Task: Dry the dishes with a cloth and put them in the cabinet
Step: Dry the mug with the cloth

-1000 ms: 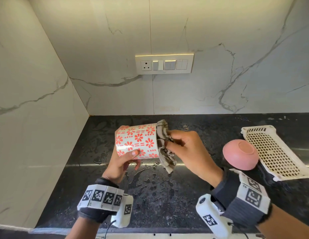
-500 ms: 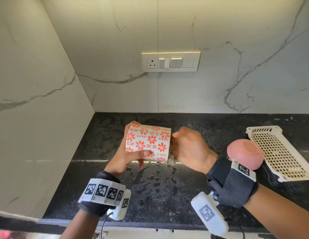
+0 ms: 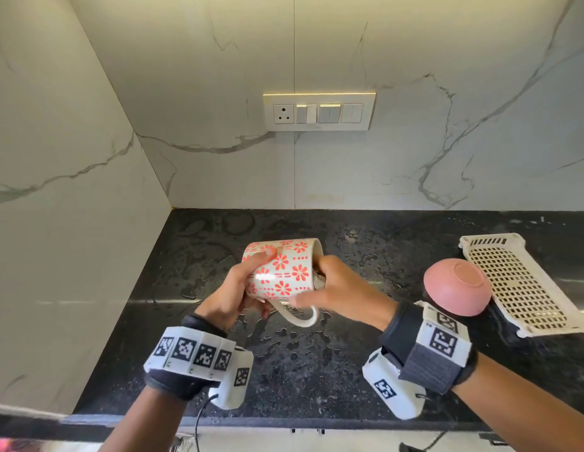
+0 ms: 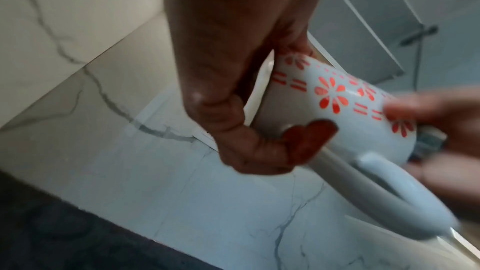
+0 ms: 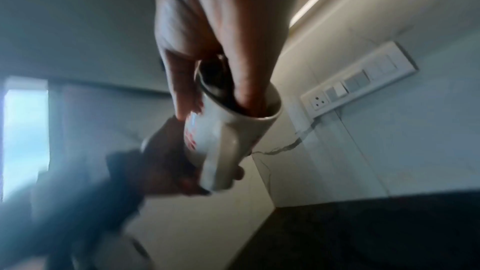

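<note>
- Left hand (image 3: 233, 290) grips the mug (image 3: 281, 269) above the wet counter (image 3: 316, 370).
- Right hand (image 3: 341, 290) clutches the cloth (image 3: 318, 279) inside it (barely visible).
- Twist the mug while wiping, and reach the bottom.

White mug (image 3: 284, 272) red flowers, dashes; pink bowl (image 3: 456, 287); black speckled counter (image 3: 316, 370).

White mug (image 3: 281, 270) with red flowers, on its side, handle down, grey cloth (image 3: 317, 279) stuffed inside
</note>
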{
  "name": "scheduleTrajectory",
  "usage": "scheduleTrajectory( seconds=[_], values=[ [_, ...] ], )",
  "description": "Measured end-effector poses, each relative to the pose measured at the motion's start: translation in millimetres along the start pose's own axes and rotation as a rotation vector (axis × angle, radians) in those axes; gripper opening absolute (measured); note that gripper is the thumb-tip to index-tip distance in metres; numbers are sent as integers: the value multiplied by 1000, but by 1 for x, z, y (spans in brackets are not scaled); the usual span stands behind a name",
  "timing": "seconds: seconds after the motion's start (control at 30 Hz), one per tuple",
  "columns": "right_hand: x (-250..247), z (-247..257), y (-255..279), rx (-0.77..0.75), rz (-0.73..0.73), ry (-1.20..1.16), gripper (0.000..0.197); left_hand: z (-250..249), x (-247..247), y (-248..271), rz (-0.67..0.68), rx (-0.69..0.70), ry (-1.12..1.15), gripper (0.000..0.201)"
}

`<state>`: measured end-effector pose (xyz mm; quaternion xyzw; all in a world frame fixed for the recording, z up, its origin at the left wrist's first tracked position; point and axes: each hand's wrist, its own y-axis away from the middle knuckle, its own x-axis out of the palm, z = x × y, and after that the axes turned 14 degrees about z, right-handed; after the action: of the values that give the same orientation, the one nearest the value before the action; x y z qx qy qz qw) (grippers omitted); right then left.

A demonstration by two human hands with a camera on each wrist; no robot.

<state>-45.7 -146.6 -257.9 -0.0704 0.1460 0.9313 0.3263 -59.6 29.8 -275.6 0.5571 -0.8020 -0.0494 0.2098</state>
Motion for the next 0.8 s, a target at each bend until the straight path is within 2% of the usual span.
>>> scheduleTrajectory(
  seconds=[0.1,0.13,0.2,0.3,0.4,0.5,0.57,0.63,0.7,0.73,0.8],
  values=[
    [-3,6,-3,-40,8,-625,40,4,2,-3,-41,120,-17,62],
    [-4,7,-4,-59,-3,-749,39,6,3,-4,-57,144,-9,67],
    [-2,9,-6,-75,-24,-828,37,6,4,-6,-83,201,6,69],
    [6,9,-12,-76,-92,-637,36,8,8,-10,-106,275,-8,67],
    [13,5,-15,-124,-164,-329,49,5,10,-9,-91,262,131,44],
    [16,-2,-13,-132,-166,138,60,-2,4,-7,-45,160,229,32],
    [15,-5,-12,-130,-136,288,65,-8,-1,-6,-11,14,221,37],
    [11,-10,-12,-86,-86,310,68,-7,-4,-7,-14,-96,180,42],
    [5,-13,-12,-8,-30,293,68,-4,-4,-8,-28,-100,170,42],
    [2,-12,-12,19,15,196,64,-3,-4,-10,-35,-74,168,41],
    [-2,-10,-11,10,126,-254,55,0,-5,-13,-63,-2,142,38]
  ],
)
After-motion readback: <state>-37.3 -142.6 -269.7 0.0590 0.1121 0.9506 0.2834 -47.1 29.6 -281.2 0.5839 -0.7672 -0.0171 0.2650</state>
